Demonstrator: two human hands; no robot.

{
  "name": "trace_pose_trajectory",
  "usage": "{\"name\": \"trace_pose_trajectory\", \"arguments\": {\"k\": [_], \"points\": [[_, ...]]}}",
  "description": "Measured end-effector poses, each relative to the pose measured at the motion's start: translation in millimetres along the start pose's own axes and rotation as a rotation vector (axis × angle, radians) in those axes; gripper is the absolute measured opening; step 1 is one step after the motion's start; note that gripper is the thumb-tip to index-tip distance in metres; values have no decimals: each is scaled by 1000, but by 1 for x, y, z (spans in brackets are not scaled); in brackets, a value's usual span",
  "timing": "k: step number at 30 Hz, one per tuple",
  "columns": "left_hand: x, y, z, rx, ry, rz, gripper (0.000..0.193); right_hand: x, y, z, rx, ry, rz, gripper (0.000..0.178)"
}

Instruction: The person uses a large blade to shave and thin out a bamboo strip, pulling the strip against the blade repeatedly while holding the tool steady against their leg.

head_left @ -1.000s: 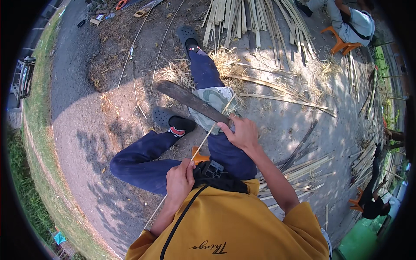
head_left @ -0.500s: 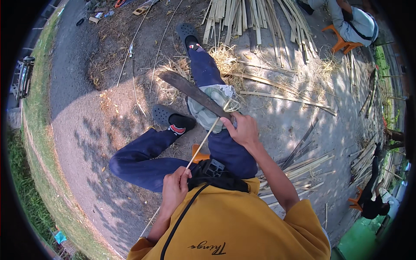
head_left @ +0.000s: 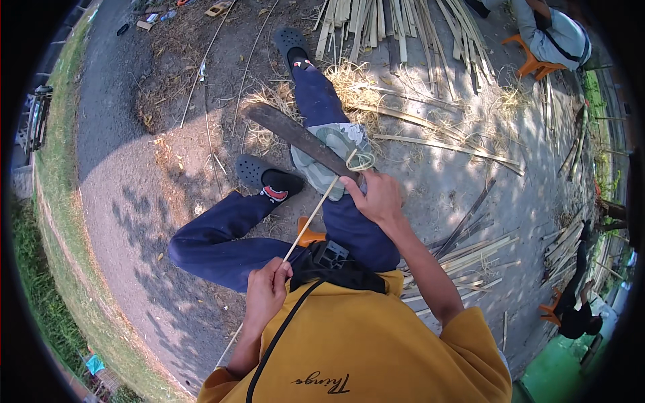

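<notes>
A blade (head_left: 292,136) and a pale strip (head_left: 310,221) bar the middle passage.
Between the left hand (head_left: 269,285) and right hand (head_left: 376,197), the pale strip crosses the gap diagonally; right of the right forearm (head_left: 430,275), open ground (head_left: 437,195) offers passage, with slats (head_left: 403,33) obstructing its far edge.

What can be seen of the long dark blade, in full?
The blade is long, dark and broad, apparently metal, with a blunt far end. It points forward and left, slanting over the camouflage cloth. The right hand grips its near end, hiding any handle. A thin pale strip crosses it near that hand, seemingly passing underneath.
</notes>
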State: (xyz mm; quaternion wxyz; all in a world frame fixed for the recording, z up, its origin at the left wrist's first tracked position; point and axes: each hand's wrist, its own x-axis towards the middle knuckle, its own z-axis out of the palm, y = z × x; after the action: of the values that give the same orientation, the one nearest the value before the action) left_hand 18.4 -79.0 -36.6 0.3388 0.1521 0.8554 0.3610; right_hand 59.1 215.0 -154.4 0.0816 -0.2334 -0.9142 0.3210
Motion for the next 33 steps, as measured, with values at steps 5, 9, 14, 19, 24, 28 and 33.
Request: {"name": "trace_pose_trajectory", "arguments": {"k": [5, 9, 14, 19, 24, 28, 33], "points": [[8, -4, 3, -18, -23, -1, 24, -5, -4, 2, -7, -61, -24, 56], [-21, -13, -13, 12, -42, -64, 24, -2, 3, -3, -17, -50, 49, 56], [-14, -12, -11, 24, -8, -25, 24, -9, -10, -2, 12, -56, -1, 57], [-39, -44, -43, -13, -9, -76, 24, 3, 11, 0, 14, -3, 37, 60], [-43, -18, -61, 70, -29, -76, 24, -2, 9, -9, 57, -90, 46, 55], [-44, -24, -73, 48, -8, -8, 23, -5, 29, -11, 286, -115, 45, 56], [-32, -9, -86, 128, 13, -21, 27, -22, 31, -5, 918, -30, 227, 54]]}}
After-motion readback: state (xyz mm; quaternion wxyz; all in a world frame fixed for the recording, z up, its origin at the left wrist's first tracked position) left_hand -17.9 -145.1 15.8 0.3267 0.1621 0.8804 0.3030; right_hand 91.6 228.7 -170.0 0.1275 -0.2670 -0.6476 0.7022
